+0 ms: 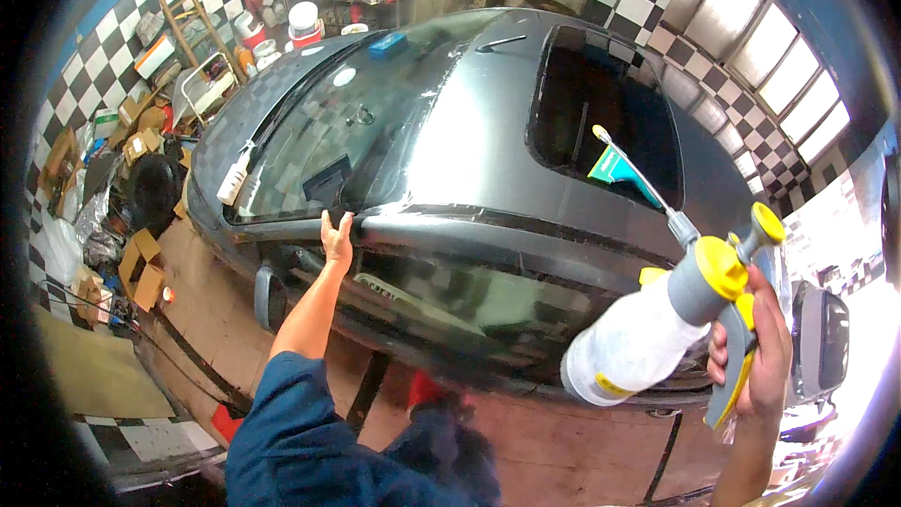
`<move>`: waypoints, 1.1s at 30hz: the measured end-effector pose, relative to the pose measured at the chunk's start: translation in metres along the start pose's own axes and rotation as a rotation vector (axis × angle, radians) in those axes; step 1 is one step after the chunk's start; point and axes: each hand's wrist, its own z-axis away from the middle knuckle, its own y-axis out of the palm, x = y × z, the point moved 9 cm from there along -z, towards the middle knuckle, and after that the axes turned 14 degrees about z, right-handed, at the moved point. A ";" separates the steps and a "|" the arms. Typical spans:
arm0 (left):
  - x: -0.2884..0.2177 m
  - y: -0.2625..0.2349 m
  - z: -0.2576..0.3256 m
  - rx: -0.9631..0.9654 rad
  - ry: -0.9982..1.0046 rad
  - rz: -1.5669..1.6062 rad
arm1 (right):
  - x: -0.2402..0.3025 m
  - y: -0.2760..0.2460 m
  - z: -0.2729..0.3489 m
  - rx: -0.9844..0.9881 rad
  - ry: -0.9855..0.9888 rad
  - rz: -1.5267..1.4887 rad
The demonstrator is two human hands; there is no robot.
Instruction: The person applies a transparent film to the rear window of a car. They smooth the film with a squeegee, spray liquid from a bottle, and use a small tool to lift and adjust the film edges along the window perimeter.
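A pump sprayer point(633, 343) with a cloudy white bottle, a grey and yellow head and a long thin nozzle is in my right hand point(762, 347), raised over the near rear side of the dark grey car point(488, 164). My fingers wrap its grey and yellow handle, and the nozzle points up and left over the dark sunroof point(582, 84). My left arm reaches to the near edge of the windshield point(300, 155). There my left hand point(337, 239) has thumb and fingers about something small and black, too dark to name. A teal and green flat piece point(624, 174) shows behind the nozzle.
A white spray bottle point(233, 183) sits at the windshield's lower corner, and a blue block point(388, 45) lies near its far edge. The side mirror point(270, 299) juts out. Cardboard boxes point(143, 268), a tyre point(155, 190) and buckets point(304, 23) crowd the left.
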 end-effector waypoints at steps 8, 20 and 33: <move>0.032 -0.007 -0.017 -0.004 0.102 -0.029 | 0.024 0.051 -0.055 0.254 0.014 -0.058; 0.040 -0.004 -0.011 0.028 -0.007 0.105 | 0.039 0.082 -0.104 0.293 -0.009 -0.025; 0.048 -0.009 -0.002 0.088 -0.075 0.140 | 0.059 0.115 -0.143 0.317 0.020 -0.006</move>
